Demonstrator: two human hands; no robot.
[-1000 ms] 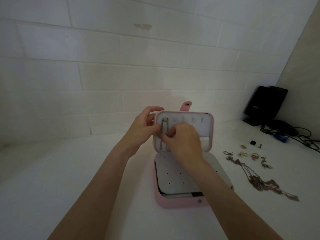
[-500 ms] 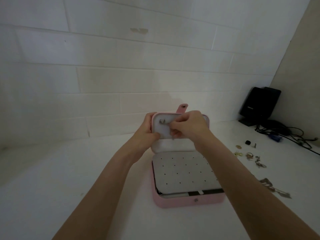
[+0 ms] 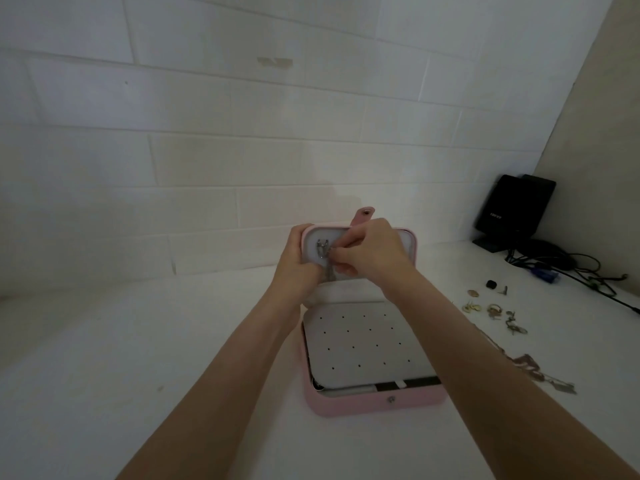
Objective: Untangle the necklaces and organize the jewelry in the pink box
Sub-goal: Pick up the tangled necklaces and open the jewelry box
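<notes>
Fingers (image 3: 341, 252) of right hand (image 3: 372, 256) pinching 1 silver necklace (image 3: 322, 249); left hand (image 3: 294, 268) gripping pink box (image 3: 374, 405) lid

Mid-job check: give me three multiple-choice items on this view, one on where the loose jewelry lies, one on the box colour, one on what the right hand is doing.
1. Where does the loose jewelry lie?
A. on the table right of the pink box
B. left of the box
C. on the perforated panel

2. What colour is the jewelry box?
A. blue
B. pink
C. black

3. What is the right hand doing?
A. lying flat on the table
B. pinching the silver necklace at the open lid
C. holding the speaker

Answers: 1 A, the pieces sit on the white table right of the box; 2 B, its shell is pink; 3 B, its fingers meet on the chain.
</notes>
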